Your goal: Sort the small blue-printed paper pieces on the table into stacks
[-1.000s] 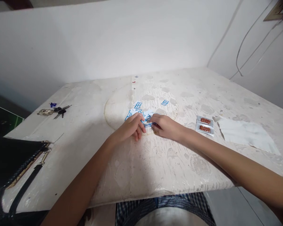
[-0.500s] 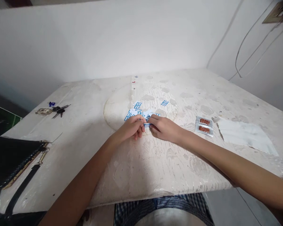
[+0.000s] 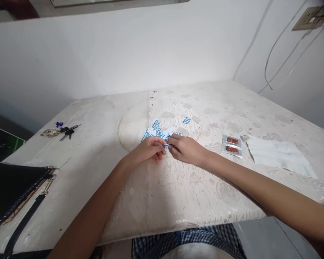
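Observation:
My left hand (image 3: 149,147) and my right hand (image 3: 187,149) meet at the middle of the table (image 3: 140,205). Their fingertips pinch a small white paper piece with blue print (image 3: 166,146), one hand at each side of it. Fingers cover most of that piece, so its full shape is hidden. Right behind the hands lies a cluster of white paper cut-outs with blue outlined lettering (image 3: 156,126), partly overlapping. A separate blue-outlined paper piece (image 3: 187,120) rests a little farther back on the right.
On the right are a silver blister pack with two reddish-brown tablets (image 3: 232,145) and a white cloth or paper sheet (image 3: 280,156). Keys (image 3: 67,132) and a black bag with a strap (image 3: 18,187) sit at left. Tiny red (image 3: 151,97) and blue scraps (image 3: 154,91) lie near the wall.
The camera view has tilted up slightly, so the scene sits a little lower. Both hands keep their pinch on the paper piece, whose visible part between the fingertips looks smaller.

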Motion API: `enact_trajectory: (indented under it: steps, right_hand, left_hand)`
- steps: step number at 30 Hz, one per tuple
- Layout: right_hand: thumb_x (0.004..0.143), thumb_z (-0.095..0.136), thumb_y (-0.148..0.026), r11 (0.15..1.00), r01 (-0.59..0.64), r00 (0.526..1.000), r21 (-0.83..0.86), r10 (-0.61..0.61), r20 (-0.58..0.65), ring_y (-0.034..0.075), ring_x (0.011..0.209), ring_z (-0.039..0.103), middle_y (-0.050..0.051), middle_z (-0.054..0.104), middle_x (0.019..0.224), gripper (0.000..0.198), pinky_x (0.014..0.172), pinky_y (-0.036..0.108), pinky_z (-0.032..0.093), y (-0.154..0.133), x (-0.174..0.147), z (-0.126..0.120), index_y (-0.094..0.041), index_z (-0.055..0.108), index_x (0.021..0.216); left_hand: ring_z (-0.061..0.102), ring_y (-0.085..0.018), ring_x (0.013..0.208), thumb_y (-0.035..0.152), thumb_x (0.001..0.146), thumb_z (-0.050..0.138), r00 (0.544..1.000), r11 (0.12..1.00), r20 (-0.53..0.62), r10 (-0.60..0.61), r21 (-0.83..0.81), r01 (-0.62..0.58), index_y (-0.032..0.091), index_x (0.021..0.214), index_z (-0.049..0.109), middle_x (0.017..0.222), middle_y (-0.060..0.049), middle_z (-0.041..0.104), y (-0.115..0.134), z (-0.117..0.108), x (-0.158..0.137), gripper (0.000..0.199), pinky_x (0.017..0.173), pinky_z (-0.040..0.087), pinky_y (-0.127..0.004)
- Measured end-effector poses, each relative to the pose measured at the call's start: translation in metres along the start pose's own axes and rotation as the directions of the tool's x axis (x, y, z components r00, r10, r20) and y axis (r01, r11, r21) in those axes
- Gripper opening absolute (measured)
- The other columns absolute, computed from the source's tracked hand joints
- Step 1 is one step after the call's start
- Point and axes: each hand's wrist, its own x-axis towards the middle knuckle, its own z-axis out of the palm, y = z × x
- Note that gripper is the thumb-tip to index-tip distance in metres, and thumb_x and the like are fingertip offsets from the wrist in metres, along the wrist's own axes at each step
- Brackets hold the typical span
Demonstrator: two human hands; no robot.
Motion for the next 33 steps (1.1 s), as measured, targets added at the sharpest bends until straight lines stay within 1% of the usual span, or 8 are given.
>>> enact_trajectory:
  steps: [5,7,12,18,24,28,31,33]
  right_hand:
    - [0.085,0.034,-0.02,1.0,0.006,1.0,0.004,-0.006,0.002,0.011,0.066,0.046,0.004,0.05,0.083,0.018,0.056,0.023,0.03,0.0,0.0,0.0,-0.016,0.051,0.087]
    - [0.085,0.034,-0.02,1.0,0.01,1.0,-0.007,-0.01,0.001,0.011,0.065,0.046,0.004,0.05,0.083,0.018,0.055,0.023,0.029,0.0,0.001,0.0,-0.016,0.051,0.087]
    - [0.085,0.034,-0.02,1.0,0.014,1.0,-0.019,-0.014,0.001,0.011,0.063,0.044,0.004,0.05,0.084,0.018,0.054,0.023,0.029,0.0,0.0,0.0,-0.016,0.051,0.088]
    - [0.086,0.034,-0.021,1.0,0.02,1.0,0.013,-0.021,0.006,0.012,0.068,0.046,0.004,0.05,0.084,0.017,0.057,0.023,0.03,0.003,0.0,0.0,-0.016,0.051,0.089]
    - [0.086,0.035,-0.019,0.998,0.032,0.999,0.049,-0.032,0.001,0.012,0.069,0.046,0.004,0.051,0.085,0.018,0.058,0.023,0.031,0.004,0.0,0.0,-0.015,0.052,0.088]
    - [0.086,0.034,-0.017,0.993,0.055,0.998,0.105,-0.055,-0.002,0.011,0.07,0.047,0.004,0.052,0.084,0.019,0.059,0.022,0.032,0.006,0.0,-0.001,-0.015,0.053,0.086]
    - [0.085,0.035,-0.015,0.988,0.066,0.998,0.141,-0.066,-0.005,0.011,0.07,0.047,0.004,0.052,0.083,0.018,0.061,0.023,0.033,0.008,0.001,-0.001,-0.015,0.053,0.086]
    - [0.083,0.037,-0.014,0.982,0.069,0.998,0.176,-0.07,-0.002,0.012,0.071,0.047,0.004,0.053,0.084,0.017,0.063,0.023,0.033,0.009,0.003,-0.003,-0.015,0.054,0.086]
  left_hand:
    - [0.056,-0.009,0.054,0.037,0.077,0.053,0.999,1.0,-0.036,-0.005,0.019,0.005,0.013,0.078,0.055,0.069,-0.002,0.059,0.003,0.003,0.0,0.023,0.047,0.049,-0.022]
    - [0.056,-0.009,0.052,0.039,0.077,0.053,0.999,1.0,-0.054,-0.008,0.017,0.009,0.013,0.076,0.055,0.068,-0.002,0.059,0.003,0.004,0.001,0.026,0.046,0.048,-0.022]
    - [0.056,-0.009,0.052,0.037,0.076,0.056,0.997,1.0,-0.073,-0.028,-0.002,0.028,0.013,0.074,0.057,0.066,-0.002,0.059,0.004,0.005,0.001,0.025,0.046,0.047,-0.022]
    - [0.055,-0.009,0.052,0.036,0.076,0.056,0.995,0.999,-0.091,-0.05,-0.016,0.048,0.013,0.075,0.056,0.067,-0.003,0.06,0.007,0.007,0.001,0.023,0.045,0.047,-0.022]
    - [0.055,-0.009,0.05,0.041,0.076,0.054,0.996,1.0,-0.09,-0.001,0.025,0.003,0.013,0.072,0.054,0.067,-0.002,0.059,-0.001,0.006,0.005,0.028,0.044,0.047,-0.022]
    - [0.052,-0.009,0.047,0.042,0.072,0.058,0.993,0.992,-0.091,0.071,0.107,-0.061,0.016,0.078,0.054,0.063,0.001,0.056,-0.008,0.007,0.006,0.027,0.04,0.044,-0.021]
    - [0.047,-0.008,0.041,0.04,0.074,0.055,0.984,0.962,-0.117,0.136,0.254,-0.102,0.018,0.079,0.054,0.054,0.004,0.052,-0.011,0.01,0.005,0.023,0.037,0.037,-0.019]
    - [0.044,-0.007,0.04,0.038,0.076,0.052,0.969,0.925,-0.166,0.181,0.363,-0.111,0.018,0.076,0.053,0.052,0.005,0.051,-0.012,0.012,0.005,0.019,0.038,0.033,-0.019]
